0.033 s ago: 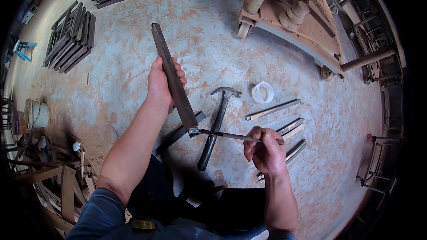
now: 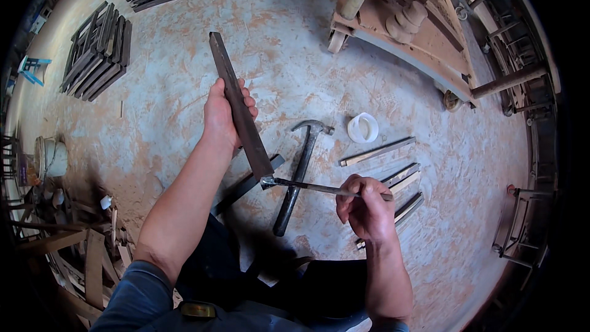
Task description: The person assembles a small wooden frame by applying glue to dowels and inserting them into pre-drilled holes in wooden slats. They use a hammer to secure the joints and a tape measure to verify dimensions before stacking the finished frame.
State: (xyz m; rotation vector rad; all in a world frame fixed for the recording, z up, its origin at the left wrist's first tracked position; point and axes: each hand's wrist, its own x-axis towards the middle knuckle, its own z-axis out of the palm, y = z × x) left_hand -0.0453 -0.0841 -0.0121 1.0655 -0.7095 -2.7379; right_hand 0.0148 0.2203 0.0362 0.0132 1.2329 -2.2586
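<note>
My left hand (image 2: 219, 114) is closed around a dark wooden bar (image 2: 249, 130), which slants from the upper left down toward the middle. In my right hand (image 2: 372, 209) a thin stick (image 2: 313, 187) is pinched between thumb and fingers. Its dark tip meets the lower end of the bar, where something whitish and wet-looking shows. Under the stick, a claw hammer (image 2: 301, 169) with a black handle lies on the floor. Another dark bar (image 2: 236, 194) lies behind the held one, partly hidden.
A white round cup-like thing (image 2: 362, 128) sits beyond the hammer. Several short wooden strips (image 2: 378, 151) lie to the right. Stacked dark wooden frames (image 2: 98, 55) stand far left, a wheeled wooden cart (image 2: 399, 55) far right. Scrap wood (image 2: 92, 264) and a bucket (image 2: 54, 157) are at left.
</note>
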